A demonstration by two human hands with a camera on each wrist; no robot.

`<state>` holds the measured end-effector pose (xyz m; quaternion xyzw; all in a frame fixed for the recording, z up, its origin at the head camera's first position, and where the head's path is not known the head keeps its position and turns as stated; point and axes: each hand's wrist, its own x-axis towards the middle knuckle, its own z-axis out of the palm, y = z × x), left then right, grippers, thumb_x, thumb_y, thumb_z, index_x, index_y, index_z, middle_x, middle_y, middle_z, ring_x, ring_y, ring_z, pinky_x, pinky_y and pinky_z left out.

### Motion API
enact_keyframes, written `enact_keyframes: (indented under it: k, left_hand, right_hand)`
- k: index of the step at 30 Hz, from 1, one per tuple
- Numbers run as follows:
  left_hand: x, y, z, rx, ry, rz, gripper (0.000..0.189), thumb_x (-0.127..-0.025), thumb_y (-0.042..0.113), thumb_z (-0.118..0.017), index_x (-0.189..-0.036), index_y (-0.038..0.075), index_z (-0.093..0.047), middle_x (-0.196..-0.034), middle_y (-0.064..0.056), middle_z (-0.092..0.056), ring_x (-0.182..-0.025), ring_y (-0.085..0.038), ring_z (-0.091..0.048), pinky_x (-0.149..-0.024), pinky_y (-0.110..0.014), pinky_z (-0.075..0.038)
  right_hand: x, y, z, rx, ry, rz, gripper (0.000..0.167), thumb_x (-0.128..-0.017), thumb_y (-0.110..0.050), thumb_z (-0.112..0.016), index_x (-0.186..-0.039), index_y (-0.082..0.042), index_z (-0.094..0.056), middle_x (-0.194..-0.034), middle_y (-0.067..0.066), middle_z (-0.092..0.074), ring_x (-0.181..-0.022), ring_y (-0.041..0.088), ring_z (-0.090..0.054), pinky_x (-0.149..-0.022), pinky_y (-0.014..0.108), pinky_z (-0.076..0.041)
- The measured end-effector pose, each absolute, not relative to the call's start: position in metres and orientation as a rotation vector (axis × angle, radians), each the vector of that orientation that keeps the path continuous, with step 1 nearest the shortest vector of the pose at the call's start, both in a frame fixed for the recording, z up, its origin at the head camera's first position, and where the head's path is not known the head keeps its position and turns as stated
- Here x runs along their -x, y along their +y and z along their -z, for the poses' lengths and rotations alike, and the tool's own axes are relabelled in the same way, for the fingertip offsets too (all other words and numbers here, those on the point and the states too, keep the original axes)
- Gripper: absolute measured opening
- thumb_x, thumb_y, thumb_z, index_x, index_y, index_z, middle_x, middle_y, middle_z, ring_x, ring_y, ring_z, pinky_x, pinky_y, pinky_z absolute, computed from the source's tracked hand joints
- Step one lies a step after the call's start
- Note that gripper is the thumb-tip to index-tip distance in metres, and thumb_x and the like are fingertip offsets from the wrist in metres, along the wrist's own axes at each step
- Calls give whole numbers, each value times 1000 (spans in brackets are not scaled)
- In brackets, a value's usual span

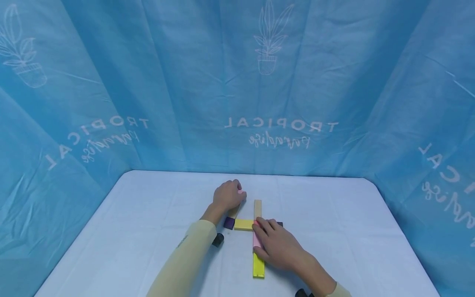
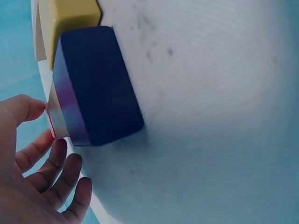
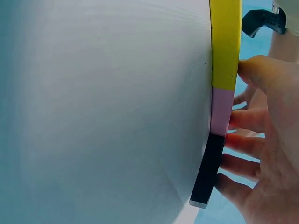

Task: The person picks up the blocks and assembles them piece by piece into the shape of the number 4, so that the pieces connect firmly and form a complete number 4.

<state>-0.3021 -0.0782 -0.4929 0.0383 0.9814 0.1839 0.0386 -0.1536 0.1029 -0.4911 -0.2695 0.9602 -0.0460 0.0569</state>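
At the far end of a slanted row, my left hand (image 1: 227,196) pinches a pink block (image 1: 240,192) between thumb and fingers. That row continues nearer with a plain wood block (image 1: 233,212) and a dark purple block (image 1: 229,223). A pale yellow block (image 1: 243,225) bridges from there to an upright column. This column has a wood block (image 1: 257,208) at the top, a pink block (image 1: 257,239) and a bright yellow block (image 1: 258,266) at the bottom. My right hand (image 1: 280,243) rests along the column with fingers spread, partly covering a dark block (image 3: 205,172) that juts right.
All the blocks lie on a white-covered table (image 1: 148,214). A blue printed curtain (image 1: 208,82) hangs behind it and along both sides. Black wrist mounts (image 1: 218,240) sit on both forearms.
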Motion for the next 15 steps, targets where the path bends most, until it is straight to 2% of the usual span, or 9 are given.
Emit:
enact_keyframes:
  k: [15]
  left_hand:
    - [301,-79,492,-137,3008,-535,30,-87,40,-64,-104,15,-61,-83,1,-56,-75,-17,-54,-68,-33,-48]
  right_hand:
    - [154,104,494,822,2908,131,70,-92,-61,-47,-149,-20,-38,-154,3,-29,-131,24,-35,-105,45,-36]
